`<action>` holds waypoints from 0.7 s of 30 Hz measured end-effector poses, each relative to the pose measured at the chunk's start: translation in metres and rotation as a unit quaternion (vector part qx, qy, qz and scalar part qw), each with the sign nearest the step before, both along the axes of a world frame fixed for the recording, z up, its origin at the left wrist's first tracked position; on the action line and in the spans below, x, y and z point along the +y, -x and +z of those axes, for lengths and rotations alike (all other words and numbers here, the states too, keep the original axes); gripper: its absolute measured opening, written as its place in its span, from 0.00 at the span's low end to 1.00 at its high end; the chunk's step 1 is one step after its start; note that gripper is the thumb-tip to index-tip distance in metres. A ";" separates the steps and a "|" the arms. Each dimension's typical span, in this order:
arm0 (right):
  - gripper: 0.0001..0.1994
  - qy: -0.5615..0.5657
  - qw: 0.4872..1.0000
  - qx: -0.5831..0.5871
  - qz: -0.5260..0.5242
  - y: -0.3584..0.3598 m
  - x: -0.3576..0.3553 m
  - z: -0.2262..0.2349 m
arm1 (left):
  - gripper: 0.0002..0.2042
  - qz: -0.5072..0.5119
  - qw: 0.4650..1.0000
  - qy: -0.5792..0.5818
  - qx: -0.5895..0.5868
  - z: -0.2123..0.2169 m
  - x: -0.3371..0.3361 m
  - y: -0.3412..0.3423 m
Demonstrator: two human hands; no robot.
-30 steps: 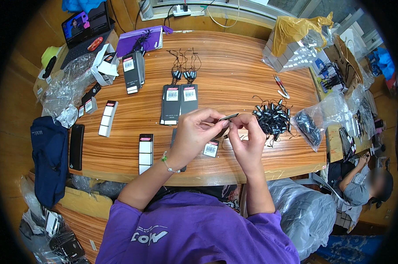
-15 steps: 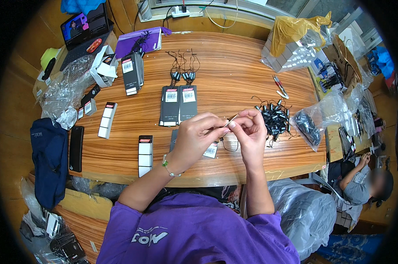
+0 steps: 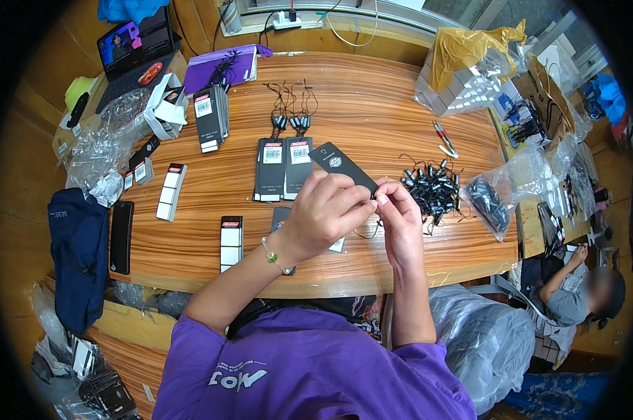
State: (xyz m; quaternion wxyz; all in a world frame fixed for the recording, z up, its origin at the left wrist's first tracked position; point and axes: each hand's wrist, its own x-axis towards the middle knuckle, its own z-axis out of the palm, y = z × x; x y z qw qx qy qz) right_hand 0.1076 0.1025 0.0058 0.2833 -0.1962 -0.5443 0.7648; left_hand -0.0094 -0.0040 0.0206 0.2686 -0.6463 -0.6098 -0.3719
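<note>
A black hang tag point(image 3: 344, 168) with a pale round print is tilted above the table, its lower right end between my hands. My left hand point(image 3: 323, 215) is closed on the tag from below. My right hand point(image 3: 402, 220) pinches at the tag's end, where a thin black cord point(image 3: 367, 236) hangs down; the exact grip is hidden by the fingers. Under my left hand lie more tags point(image 3: 280, 218), partly covered. Just right of my right hand is a heap of black corded pieces point(image 3: 432, 189).
Two tag stacks with cords point(image 3: 271, 171) lie ahead of my hands. Farther left are another tag stack point(image 3: 208, 122), label strips point(image 3: 169, 192) and a black phone-like case point(image 3: 121, 238). Pliers point(image 3: 445, 138) and a clear bag point(image 3: 489, 203) lie right. A person point(image 3: 575, 301) sits at far right.
The tag, seen edge-on between my fingers before, has turned so its printed black face shows. My left hand has shifted its grip, and my right hand has moved slightly.
</note>
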 end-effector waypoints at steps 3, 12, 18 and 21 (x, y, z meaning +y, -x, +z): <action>0.04 -0.054 0.998 -0.016 0.015 0.001 0.003 -0.003 | 0.10 0.003 1.000 0.004 0.003 0.001 -0.001 0.001; 0.06 0.096 0.983 0.159 -0.003 0.001 0.028 0.016 | 0.09 -0.036 0.999 0.015 -0.036 -0.003 -0.003 0.006; 0.04 0.174 0.922 0.329 0.109 0.012 0.036 0.037 | 0.07 -0.038 0.975 0.033 -0.217 -0.004 0.000 0.012; 0.03 0.206 0.913 0.336 0.108 0.017 0.031 0.043 | 0.05 -0.046 0.926 0.084 -0.366 0.002 -0.002 0.011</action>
